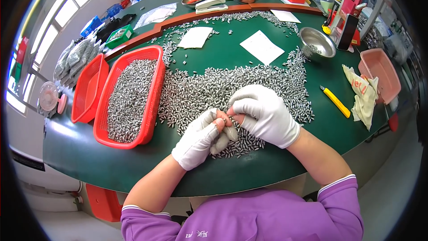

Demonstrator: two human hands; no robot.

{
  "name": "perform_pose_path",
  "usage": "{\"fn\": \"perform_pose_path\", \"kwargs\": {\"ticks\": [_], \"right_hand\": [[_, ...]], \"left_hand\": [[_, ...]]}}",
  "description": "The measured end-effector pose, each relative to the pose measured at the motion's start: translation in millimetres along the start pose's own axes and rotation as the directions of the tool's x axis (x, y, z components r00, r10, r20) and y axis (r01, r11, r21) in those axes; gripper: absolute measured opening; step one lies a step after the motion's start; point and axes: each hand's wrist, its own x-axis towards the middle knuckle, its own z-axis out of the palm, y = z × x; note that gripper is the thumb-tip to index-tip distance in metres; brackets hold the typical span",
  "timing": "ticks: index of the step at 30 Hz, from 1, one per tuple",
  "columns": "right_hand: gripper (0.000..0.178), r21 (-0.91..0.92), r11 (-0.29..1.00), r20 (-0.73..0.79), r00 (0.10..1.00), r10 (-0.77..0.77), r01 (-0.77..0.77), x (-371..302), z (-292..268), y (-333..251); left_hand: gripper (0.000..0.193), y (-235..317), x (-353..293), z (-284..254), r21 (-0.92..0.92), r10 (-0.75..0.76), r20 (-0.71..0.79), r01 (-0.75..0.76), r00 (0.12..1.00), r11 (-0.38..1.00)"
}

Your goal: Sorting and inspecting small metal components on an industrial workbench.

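Observation:
My left hand (197, 140) and my right hand (268, 114) wear white gloves that leave thumb and index fingertips bare. They meet over the near part of a wide spread of small, silvery, rod-like metal pieces (232, 82). Both hands are closed in a pinch, fingertips almost touching. Whatever lies between the fingertips is too small and covered to make out. To the left, a red plastic basket (156, 90) is filled with the same sort of pieces, and an unfilled red basket (79, 107) leans beside it.
On the green table (129, 167) lie two white papers (262, 47) beyond the pile. Right of it are a steel bowl (327, 52), a yellow utility knife (336, 102), a cloth (363, 102) and a pink basket (381, 69). A wooden strip (154, 32) borders the far side.

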Motion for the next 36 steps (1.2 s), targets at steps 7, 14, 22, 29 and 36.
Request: {"fn": "perform_pose_path", "kwargs": {"ticks": [7,14,22,29,36], "right_hand": [[0.020,-0.323,0.943,0.036,0.995,0.092,-0.076,-8,2,11],[0.014,-0.286,0.956,0.135,0.984,0.114,-0.072,-14,3,19],[0.015,-0.220,0.974,0.001,0.999,0.052,-0.051,-5,5,14],[0.023,0.005,0.978,-0.059,0.976,-0.208,0.209,6,4,-3],[0.031,-0.184,0.983,-0.161,0.986,-0.043,0.013,-2,-10,19]], "left_hand": [[0.031,-1,0,0,-0.013,0.016,-0.017,-0.016,1.000,1.000],[0.028,-1,2,1,-0.047,0.001,-0.032,-0.002,0.999,0.999],[0.026,-2,4,-3,-0.095,0.011,-0.013,-0.012,1.000,0.995],[0.029,-6,2,-8,-0.153,0.011,0.029,-0.006,1.000,0.988],[0.020,-5,2,-2,-0.203,0.092,0.056,-0.078,0.994,0.976]]}}
